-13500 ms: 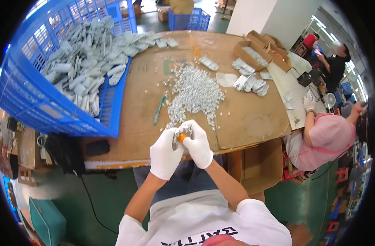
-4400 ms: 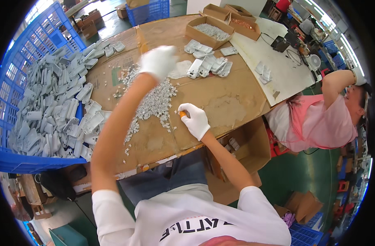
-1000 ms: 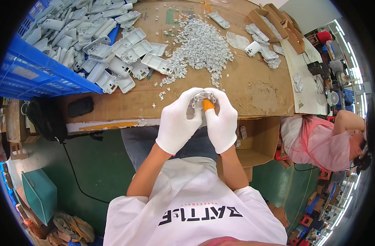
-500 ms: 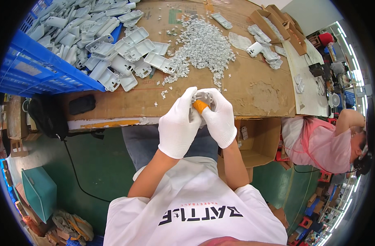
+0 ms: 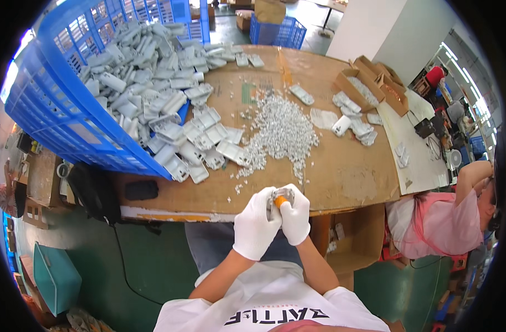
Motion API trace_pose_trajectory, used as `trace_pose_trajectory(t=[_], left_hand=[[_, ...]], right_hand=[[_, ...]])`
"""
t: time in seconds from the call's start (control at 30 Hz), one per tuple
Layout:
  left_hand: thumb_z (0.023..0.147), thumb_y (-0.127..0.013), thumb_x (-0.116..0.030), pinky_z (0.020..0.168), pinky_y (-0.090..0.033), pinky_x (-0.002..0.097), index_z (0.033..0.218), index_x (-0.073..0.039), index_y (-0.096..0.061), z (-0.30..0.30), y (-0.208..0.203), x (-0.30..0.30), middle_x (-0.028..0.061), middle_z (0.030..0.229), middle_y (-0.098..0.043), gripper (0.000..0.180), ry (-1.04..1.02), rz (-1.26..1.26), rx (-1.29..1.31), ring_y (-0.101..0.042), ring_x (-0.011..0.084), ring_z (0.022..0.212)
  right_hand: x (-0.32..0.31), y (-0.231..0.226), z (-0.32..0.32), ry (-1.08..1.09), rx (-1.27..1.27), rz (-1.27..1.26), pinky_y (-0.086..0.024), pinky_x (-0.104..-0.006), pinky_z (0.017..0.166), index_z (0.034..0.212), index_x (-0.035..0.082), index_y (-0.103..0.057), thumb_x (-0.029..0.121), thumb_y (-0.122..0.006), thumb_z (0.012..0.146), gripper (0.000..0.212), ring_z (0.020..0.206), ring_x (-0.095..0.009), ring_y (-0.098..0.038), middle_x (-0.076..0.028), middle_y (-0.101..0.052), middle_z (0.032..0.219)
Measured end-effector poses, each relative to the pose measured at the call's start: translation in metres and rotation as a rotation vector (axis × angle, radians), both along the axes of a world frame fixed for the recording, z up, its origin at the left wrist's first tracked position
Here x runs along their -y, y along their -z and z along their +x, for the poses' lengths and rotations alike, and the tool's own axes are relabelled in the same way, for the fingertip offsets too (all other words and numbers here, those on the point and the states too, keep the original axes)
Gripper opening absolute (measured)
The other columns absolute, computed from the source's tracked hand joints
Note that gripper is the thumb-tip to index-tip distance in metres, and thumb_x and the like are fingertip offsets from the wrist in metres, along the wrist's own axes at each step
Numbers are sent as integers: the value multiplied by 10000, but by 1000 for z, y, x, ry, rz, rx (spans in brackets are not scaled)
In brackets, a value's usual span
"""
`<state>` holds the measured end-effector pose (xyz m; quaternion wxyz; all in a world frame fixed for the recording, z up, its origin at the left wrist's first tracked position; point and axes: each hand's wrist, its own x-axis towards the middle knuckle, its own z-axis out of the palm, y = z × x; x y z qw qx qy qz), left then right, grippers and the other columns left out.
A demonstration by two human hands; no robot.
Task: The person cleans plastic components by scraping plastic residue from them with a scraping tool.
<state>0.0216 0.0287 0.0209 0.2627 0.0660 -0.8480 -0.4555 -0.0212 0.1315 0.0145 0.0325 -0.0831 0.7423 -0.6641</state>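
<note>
Left hand [image 5: 255, 228] and right hand [image 5: 295, 217] pinch a grey part [image 5: 289, 194], nearer the wearer than the white-piece pile [image 5: 283, 128]. Left of that pile, shells [image 5: 167, 128] and a blue crate [image 5: 79, 124] crowd the desk [image 5: 355, 174]; right, bare desk reaches its front edge.

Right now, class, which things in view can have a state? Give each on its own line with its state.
Left hand: gloved, closed on the grey piece
Right hand: gloved, closed on the same piece
Orange thumb cover: worn, right thumb
Large blue crate: heaped with pale casings, spilling out
Metallic bits: loose, heaped
Cardboard box below the table: open, few parts inside
</note>
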Motion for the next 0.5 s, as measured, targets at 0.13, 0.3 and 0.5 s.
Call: trace_pose_trajectory(t=[0.13, 0.3, 0.5], left_hand=[[787, -702, 16, 650, -568, 340, 1119, -61, -631, 1, -1, 1, 122, 916, -688, 348, -15, -38, -24, -708, 257, 735], [783, -698, 17, 614, -562, 335, 1128, -89, -587, 0, 1, 6, 106, 910, -667, 377, 44, -71, -28, -702, 247, 706], [780, -705, -2, 640, -564, 355, 1133, -98, -586, -2, 3, 8, 116, 938, -674, 384, 5, -70, 30, -704, 270, 733]], right_hand=[[3, -2, 0, -24, 62, -63, -461, -242, 686, 867, -19, -590, -45, -435, 807, 169, 733, -84, -516, -23, -582, 776], [-6, -1, -2, -110, -11, -5, -470, -244, 696, 947, -14, -606, -24, -473, 864, 157, 748, -75, -536, -27, -611, 830], [-3, -4, -3, -146, 92, -40, -481, -260, 783, 1037, -28, -622, -41, -501, 874, 204, 841, -97, -574, -48, -647, 911]])
